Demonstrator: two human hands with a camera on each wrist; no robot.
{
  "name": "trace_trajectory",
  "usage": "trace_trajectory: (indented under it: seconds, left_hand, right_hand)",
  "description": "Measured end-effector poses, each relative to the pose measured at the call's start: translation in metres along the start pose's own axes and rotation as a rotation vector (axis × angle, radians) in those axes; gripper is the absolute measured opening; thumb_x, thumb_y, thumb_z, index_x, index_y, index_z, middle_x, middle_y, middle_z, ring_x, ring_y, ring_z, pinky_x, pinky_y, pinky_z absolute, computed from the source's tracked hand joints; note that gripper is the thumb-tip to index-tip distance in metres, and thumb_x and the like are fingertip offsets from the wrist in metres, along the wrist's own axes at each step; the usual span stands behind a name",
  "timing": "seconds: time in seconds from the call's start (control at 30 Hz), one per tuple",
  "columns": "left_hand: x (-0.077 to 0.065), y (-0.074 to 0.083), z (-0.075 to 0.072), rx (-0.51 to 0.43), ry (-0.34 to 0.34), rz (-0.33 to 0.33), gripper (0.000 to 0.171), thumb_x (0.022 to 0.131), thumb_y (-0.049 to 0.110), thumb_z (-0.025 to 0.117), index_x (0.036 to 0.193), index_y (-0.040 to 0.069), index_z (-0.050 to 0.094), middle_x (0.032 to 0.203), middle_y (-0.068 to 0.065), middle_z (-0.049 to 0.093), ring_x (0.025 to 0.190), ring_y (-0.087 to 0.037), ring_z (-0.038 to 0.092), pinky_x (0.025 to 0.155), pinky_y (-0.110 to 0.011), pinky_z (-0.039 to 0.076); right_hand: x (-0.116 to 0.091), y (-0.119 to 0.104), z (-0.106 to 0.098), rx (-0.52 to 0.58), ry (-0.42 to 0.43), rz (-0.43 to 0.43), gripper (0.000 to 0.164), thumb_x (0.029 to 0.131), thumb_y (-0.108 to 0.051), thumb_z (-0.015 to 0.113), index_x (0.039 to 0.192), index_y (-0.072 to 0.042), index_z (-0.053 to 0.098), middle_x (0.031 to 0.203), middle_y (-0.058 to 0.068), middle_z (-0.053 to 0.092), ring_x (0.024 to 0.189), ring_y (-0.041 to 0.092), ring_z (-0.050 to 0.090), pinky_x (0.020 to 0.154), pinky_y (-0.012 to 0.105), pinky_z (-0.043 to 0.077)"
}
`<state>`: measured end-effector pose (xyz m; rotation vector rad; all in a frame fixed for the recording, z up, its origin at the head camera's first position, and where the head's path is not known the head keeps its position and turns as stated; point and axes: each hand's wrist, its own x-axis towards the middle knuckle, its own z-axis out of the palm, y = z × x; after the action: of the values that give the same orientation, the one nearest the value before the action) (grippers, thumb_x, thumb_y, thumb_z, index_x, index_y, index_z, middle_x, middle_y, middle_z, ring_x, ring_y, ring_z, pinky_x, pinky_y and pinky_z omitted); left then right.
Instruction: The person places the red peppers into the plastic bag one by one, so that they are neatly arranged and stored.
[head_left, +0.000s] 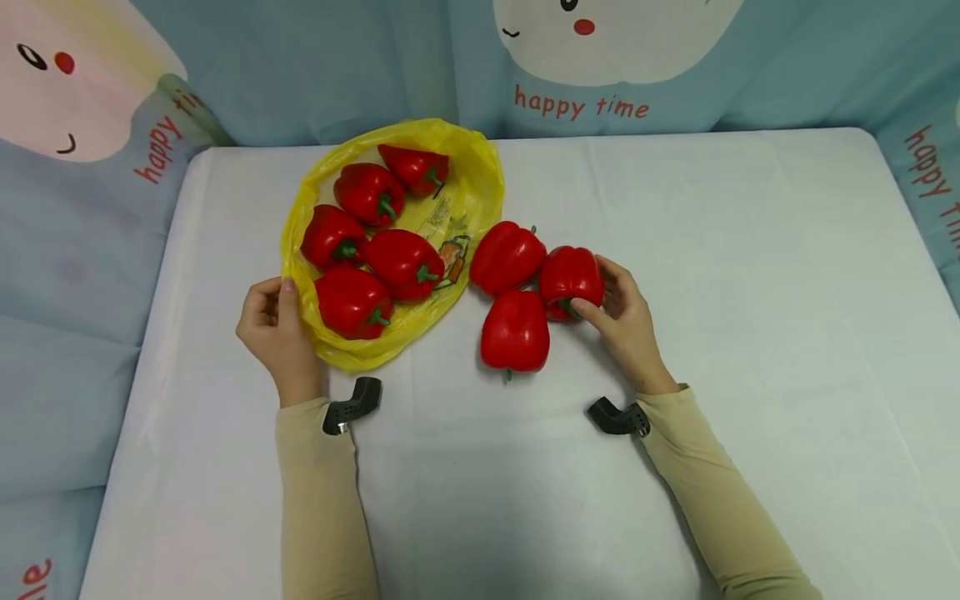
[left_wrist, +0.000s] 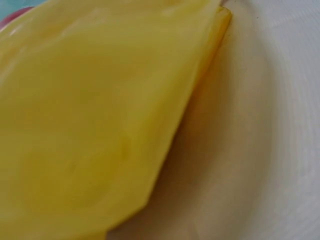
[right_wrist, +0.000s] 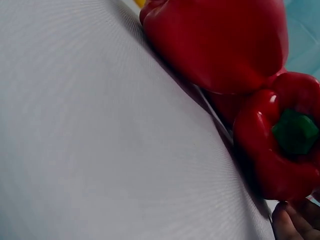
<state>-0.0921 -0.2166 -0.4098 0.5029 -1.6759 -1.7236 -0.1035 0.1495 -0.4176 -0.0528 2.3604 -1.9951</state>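
A yellow plastic bag (head_left: 486, 179) lies wide open on the table, with several red bell peppers (head_left: 401, 262) inside it. At its left side my left hand (head_left: 283, 337) pinches the rim between thumb and fingers. To the right of the bag, my right hand (head_left: 632, 329) grips a red bell pepper (head_left: 572, 275), fingers on its far side and thumb near the green stem. Two more bell peppers, one beside the bag (head_left: 507, 257) and one closer to me (head_left: 515, 333), adjoin the held one. Yellow plastic (left_wrist: 85, 115) covers much of the left wrist view and hides the left fingers.
A white cloth (head_left: 765, 292) covers the table. Behind it and along the sides hangs a blue printed curtain (head_left: 675, 104). Black camera mounts sit at the left wrist (head_left: 352, 406) and right wrist (head_left: 618, 417).
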Motion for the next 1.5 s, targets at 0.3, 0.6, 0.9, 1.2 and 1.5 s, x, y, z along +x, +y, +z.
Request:
trace_trajectory:
  seconds: [0.3,0.6,0.9,1.2,1.5]
  left_hand:
    - [0.001,0.000,0.000,0.019,-0.002,0.009,0.012,0.091,0.010,0.061,0.083,0.010,0.070,0.077,-0.003,0.059,0.065,-0.013,0.046,0.060,-0.019,0.043]
    - [0.000,0.002,0.001,0.031,0.012,0.018,0.012,0.090,0.010,0.061,0.082,0.010,0.070,0.075,-0.003,0.059,0.064,-0.012,0.045,0.059,-0.018,0.042]
    - [-0.001,0.002,0.000,0.030,0.012,0.006,0.012,0.091,0.010,0.061,0.082,0.010,0.070,0.077,-0.003,0.059,0.065,-0.013,0.046,0.060,-0.018,0.043]
    - [0.001,-0.002,-0.001,0.042,0.003,0.005,0.012,0.091,0.010,0.060,0.085,0.008,0.070,0.077,-0.002,0.059,0.066,-0.013,0.046,0.060,-0.019,0.043]
    - [0.001,-0.002,-0.001,0.039,0.000,0.011,0.012,0.091,0.011,0.061,0.086,0.004,0.070,0.077,-0.002,0.059,0.065,-0.012,0.046,0.059,-0.019,0.042]
  right_hand:
    - [0.000,0.004,-0.002,0.095,0.185,-0.072,0.042,0.095,-0.008,0.053,0.135,0.004,0.046,0.127,0.002,0.053,0.115,0.015,0.050,0.097,0.024,0.039]
    - [0.000,0.004,0.000,0.100,0.109,-0.104,0.069,0.084,0.000,0.066,0.144,-0.001,0.032,0.137,0.006,0.043,0.124,0.018,0.040,0.102,0.029,0.035]
    - [0.000,-0.005,0.003,-0.077,0.084,-0.068,0.089,0.073,0.009,0.076,0.146,0.002,0.024,0.143,0.013,0.037,0.128,0.021,0.035,0.108,0.036,0.028]
    - [0.001,0.000,0.002,-0.109,0.095,-0.088,0.088,0.073,0.006,0.078,0.145,-0.002,0.028,0.139,0.009,0.043,0.123,0.014,0.040,0.103,0.031,0.032]
    - [0.001,0.005,0.002,-0.039,0.115,-0.117,0.084,0.073,0.011,0.076,0.143,0.001,0.031,0.136,0.004,0.045,0.122,0.013,0.043,0.101,0.027,0.036]
